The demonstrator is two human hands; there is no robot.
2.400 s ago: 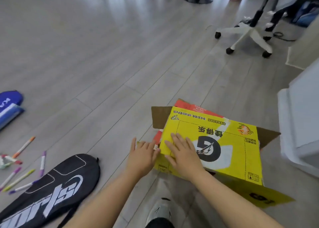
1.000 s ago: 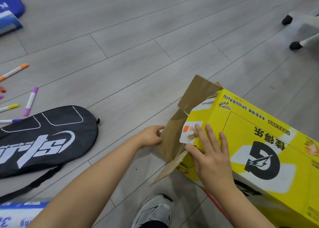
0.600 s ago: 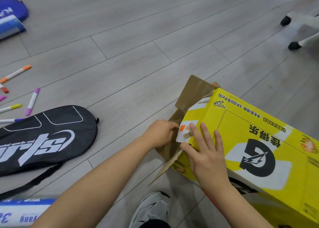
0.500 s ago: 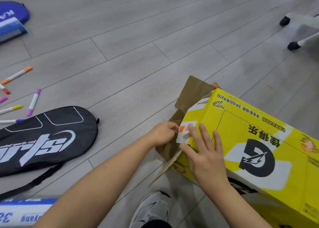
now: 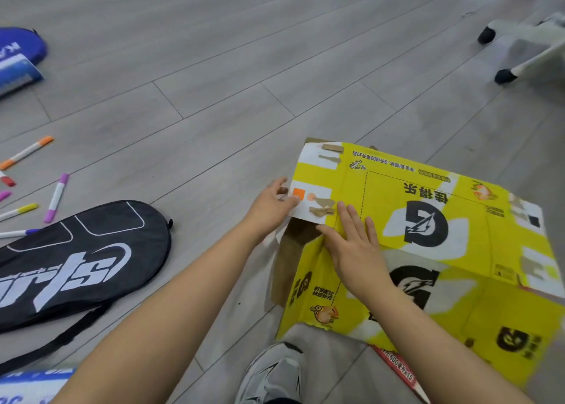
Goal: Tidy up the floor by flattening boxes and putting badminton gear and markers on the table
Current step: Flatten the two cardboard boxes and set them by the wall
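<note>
A yellow cardboard box (image 5: 428,220) with a black logo lies on the grey floor at the right. Its left end flap is folded out flat, level with the top panel. My left hand (image 5: 270,206) grips the outer edge of that flap. My right hand (image 5: 351,244) lies flat, fingers spread, pressing on the top panel near the fold. A black racket cover (image 5: 76,260) lies at the left, and several coloured markers (image 5: 56,197) are scattered beyond it.
A blue racket bag (image 5: 18,55) with a blue-white item sits at the far left. A blue-white tube (image 5: 33,385) shows at the bottom left. Office chair castors (image 5: 504,75) stand at the top right. My grey shoe (image 5: 272,373) is beside the box.
The box's left end flaps were folded inward; now the printed flap is pulled outward and flat by my left hand. My right hand has stayed pressed on the top panel.
</note>
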